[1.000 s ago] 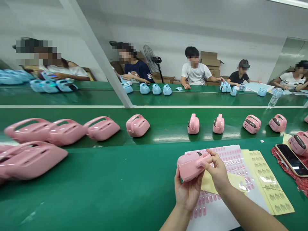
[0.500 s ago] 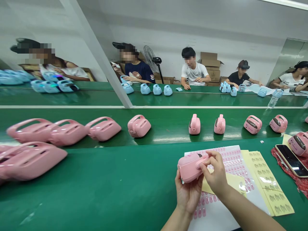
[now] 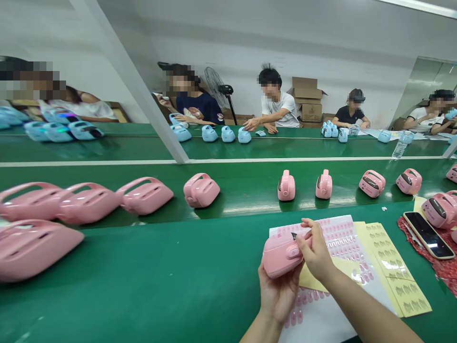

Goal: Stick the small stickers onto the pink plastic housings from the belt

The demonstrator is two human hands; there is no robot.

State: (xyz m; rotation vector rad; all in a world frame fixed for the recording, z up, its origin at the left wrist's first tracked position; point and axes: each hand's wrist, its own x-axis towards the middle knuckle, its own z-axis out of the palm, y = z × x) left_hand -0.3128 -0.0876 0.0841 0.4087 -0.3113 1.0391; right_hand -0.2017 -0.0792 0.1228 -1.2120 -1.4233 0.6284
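Observation:
My left hand (image 3: 277, 291) cups a pink toy shell (image 3: 280, 253) from below, just above the green table near its front edge. My right hand (image 3: 314, 250) is curled over the shell's right end, its fingertips pinched and pressed against the shell's side. Under both hands lies a white sticker sheet (image 3: 342, 238) with rows of small pink stickers. A yellow backing sheet (image 3: 389, 252) lies to its right.
Several pink shells (image 3: 202, 189) stand along the green conveyor belt (image 3: 246, 183), more at the far left (image 3: 32, 245). A phone (image 3: 427, 234) rests on red cloth at right. Across the belt, several people sit with blue shells (image 3: 228, 134) and a water bottle (image 3: 399, 147).
My view has shifted slightly rightward and down. My right hand has slid a little along the shell's end, and the shell sits a bit lower in my left hand.

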